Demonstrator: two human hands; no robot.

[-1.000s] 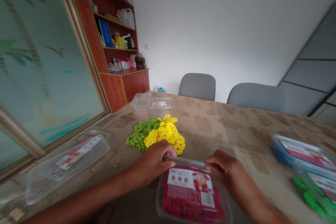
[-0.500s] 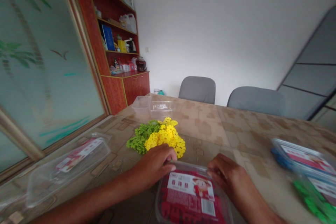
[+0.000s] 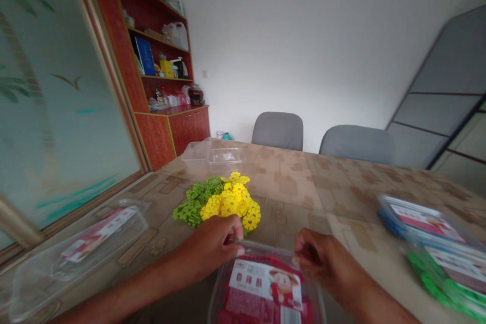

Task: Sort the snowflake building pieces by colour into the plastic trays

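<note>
A clear plastic box of red pieces [image 3: 266,291] with a red-and-white label on its lid sits at the near table edge. My left hand [image 3: 214,243] grips the box's far left corner, fingers curled over the rim. My right hand [image 3: 317,258] holds the far right corner with fingers bent on the lid's edge. Just beyond the box lies a heap of yellow flower-shaped pieces [image 3: 231,202] beside a heap of green pieces [image 3: 192,202].
Two empty clear tubs [image 3: 212,154] stand at the table's far left. A clear lid with a red label [image 3: 81,240] lies at the left. Boxes of blue pieces [image 3: 413,217] and green pieces [image 3: 448,273] sit at the right. Two grey chairs [image 3: 322,136] stand behind the table; a red cabinet [image 3: 167,106] is left.
The view has tilted so the red box sits lower in frame. Both hands stay on its far corners; the fingers have curled more tightly on the lid's edge.
</note>
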